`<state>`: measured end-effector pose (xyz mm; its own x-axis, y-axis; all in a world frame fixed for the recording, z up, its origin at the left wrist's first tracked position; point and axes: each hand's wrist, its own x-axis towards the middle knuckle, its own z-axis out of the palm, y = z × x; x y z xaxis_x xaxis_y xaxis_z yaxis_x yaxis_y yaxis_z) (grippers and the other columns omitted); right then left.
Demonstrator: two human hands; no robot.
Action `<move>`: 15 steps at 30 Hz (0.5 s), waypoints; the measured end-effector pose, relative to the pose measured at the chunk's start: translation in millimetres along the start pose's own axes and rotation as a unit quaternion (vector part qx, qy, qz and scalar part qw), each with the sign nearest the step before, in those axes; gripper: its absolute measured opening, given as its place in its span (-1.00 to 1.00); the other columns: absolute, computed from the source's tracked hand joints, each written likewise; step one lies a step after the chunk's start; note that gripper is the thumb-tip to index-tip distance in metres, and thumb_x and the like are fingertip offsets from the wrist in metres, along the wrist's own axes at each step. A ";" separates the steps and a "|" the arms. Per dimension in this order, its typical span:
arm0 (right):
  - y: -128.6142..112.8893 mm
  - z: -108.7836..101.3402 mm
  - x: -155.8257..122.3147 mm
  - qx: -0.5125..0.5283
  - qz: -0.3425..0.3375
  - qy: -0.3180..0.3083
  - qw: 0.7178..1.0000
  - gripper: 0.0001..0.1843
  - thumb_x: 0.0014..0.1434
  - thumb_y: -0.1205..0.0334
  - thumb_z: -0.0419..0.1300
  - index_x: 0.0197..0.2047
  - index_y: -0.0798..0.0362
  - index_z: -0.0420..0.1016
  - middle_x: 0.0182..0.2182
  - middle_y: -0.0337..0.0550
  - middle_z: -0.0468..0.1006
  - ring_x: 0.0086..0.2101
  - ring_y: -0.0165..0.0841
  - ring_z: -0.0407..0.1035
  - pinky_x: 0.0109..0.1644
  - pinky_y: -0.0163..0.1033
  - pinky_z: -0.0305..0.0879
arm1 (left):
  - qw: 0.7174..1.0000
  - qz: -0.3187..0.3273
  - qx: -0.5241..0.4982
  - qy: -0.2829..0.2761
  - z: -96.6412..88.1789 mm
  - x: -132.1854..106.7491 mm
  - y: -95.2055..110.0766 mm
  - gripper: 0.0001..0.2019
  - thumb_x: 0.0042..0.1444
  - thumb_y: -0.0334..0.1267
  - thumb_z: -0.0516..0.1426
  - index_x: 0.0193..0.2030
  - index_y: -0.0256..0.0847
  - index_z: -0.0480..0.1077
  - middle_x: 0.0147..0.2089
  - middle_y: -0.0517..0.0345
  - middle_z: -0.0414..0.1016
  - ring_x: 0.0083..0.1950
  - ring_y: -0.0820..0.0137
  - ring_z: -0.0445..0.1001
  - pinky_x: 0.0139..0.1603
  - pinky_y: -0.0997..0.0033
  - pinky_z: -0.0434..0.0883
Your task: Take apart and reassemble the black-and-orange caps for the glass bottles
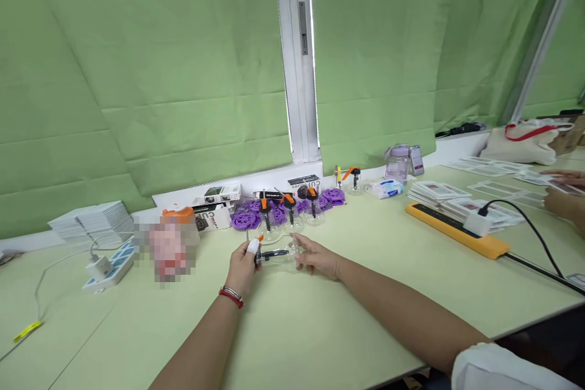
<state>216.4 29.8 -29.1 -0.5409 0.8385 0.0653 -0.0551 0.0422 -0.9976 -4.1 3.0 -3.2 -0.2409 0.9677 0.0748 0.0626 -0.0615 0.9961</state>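
Left hand [243, 263] w/ taped finger & right hand [315, 256] both gripping clear glass piece [278, 254], fingers curled round it; purple discs [256, 214] just beyond

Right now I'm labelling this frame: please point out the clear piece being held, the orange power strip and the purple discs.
clear piece [280, 254]: head view, on its transparent body.
orange power strip [434, 220]: head view, on its left half.
purple discs [245, 219]: head view, on the leftmost disc's face.
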 end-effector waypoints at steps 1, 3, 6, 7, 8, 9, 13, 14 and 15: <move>-0.7 0.1 -0.1 -0.008 0.004 -0.003 1.000 -0.17 -0.05 -0.04 0.33 0.24 -0.15 0.09 0.05 -0.05 0.32 -0.43 -0.49 0.42 -0.59 -0.43 0.15 | 1.000 0.001 0.001 -0.002 0.4 -0.4 -0.2 -0.58 -0.03 0.11 0.11 -0.32 -0.28 0.40 -0.63 0.30 0.21 -0.64 0.52 0.20 -0.64 0.52 0.21; -0.2 0.1 2.3 -0.022 0.012 0.003 1.000 -0.31 -0.02 -0.13 0.27 0.12 -0.01 0.24 -0.15 -0.10 0.45 -0.56 -0.54 0.35 -0.63 -0.44 0.08 | 1.000 0.003 0.003 -0.005 2.7 -2.2 -0.3 -0.57 -0.04 0.12 0.11 -0.31 -0.28 0.40 -0.61 0.31 0.21 -0.63 0.52 0.19 -0.64 0.52 0.22; 4.0 -0.2 9.1 -0.034 0.026 0.026 0.999 -0.35 0.09 -0.34 0.00 -0.25 0.17 0.39 -0.53 -0.20 0.42 -0.68 -0.54 0.23 -0.70 -0.42 -0.04 | 1.000 0.005 0.010 -0.014 7.1 -6.0 1.2 -0.57 -0.04 0.12 0.11 -0.31 -0.27 0.40 -0.59 0.31 0.20 -0.61 0.52 0.21 -0.63 0.52 0.23; 5.2 -0.3 10.8 -0.035 0.033 0.032 0.998 -0.30 0.11 -0.37 -0.08 -0.34 0.18 0.39 -0.60 -0.21 0.38 -0.70 -0.54 0.20 -0.71 -0.41 -0.06 | 1.000 0.004 0.012 -0.016 8.2 -6.8 2.0 -0.57 -0.04 0.12 0.10 -0.31 -0.27 0.40 -0.59 0.31 0.20 -0.61 0.51 0.22 -0.63 0.52 0.23; 5.9 -0.4 11.5 -0.033 0.037 0.035 0.998 -0.28 0.12 -0.38 -0.13 -0.38 0.18 0.38 -0.64 -0.21 0.36 -0.71 -0.53 0.19 -0.71 -0.41 -0.06 | 1.000 0.003 0.013 -0.017 8.8 -7.4 2.6 -0.57 -0.04 0.12 0.10 -0.31 -0.26 0.40 -0.59 0.31 0.20 -0.61 0.51 0.23 -0.62 0.52 0.23; 5.9 -0.4 11.3 -0.027 0.037 0.035 0.998 -0.28 0.12 -0.38 -0.12 -0.35 0.19 0.40 -0.64 -0.21 0.36 -0.69 -0.52 0.21 -0.70 -0.41 -0.04 | 1.000 0.003 0.014 -0.016 8.9 -7.6 3.1 -0.58 -0.03 0.12 0.10 -0.31 -0.26 0.39 -0.58 0.32 0.20 -0.61 0.51 0.23 -0.62 0.52 0.22; -0.9 0.3 3.2 0.015 0.007 0.019 1.000 -0.32 0.06 -0.18 0.18 0.15 0.01 0.23 -0.20 -0.06 0.47 -0.47 -0.46 0.40 -0.65 -0.44 0.08 | 1.000 0.005 0.005 0.007 7.4 -6.4 2.8 -0.61 -0.02 0.10 0.09 -0.33 -0.24 0.37 -0.60 0.32 0.20 -0.62 0.51 0.23 -0.62 0.53 0.20; -2.7 0.4 1.4 0.018 0.003 0.015 1.000 -0.24 0.02 -0.11 0.25 0.23 -0.08 0.13 -0.08 -0.05 0.42 -0.45 -0.47 0.42 -0.64 -0.44 0.10 | 1.000 0.005 0.004 0.011 7.3 -6.3 2.3 -0.61 -0.02 0.10 0.09 -0.33 -0.24 0.36 -0.60 0.32 0.20 -0.62 0.51 0.23 -0.62 0.53 0.19; -3.7 0.3 0.4 0.015 0.005 0.014 1.000 -0.19 -0.01 -0.05 0.29 0.25 -0.14 0.07 -0.02 -0.06 0.38 -0.46 -0.49 0.41 -0.64 -0.44 0.11 | 1.000 0.006 0.002 0.011 7.5 -6.5 1.8 -0.61 -0.02 0.10 0.09 -0.34 -0.24 0.36 -0.60 0.32 0.20 -0.62 0.51 0.22 -0.62 0.52 0.20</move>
<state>216.1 29.8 -25.4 -0.5173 0.8540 0.0551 -0.0757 0.0184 -0.9970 4.9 -1.6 -2.2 -0.2616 0.9611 0.0886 0.0702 -0.0726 0.9949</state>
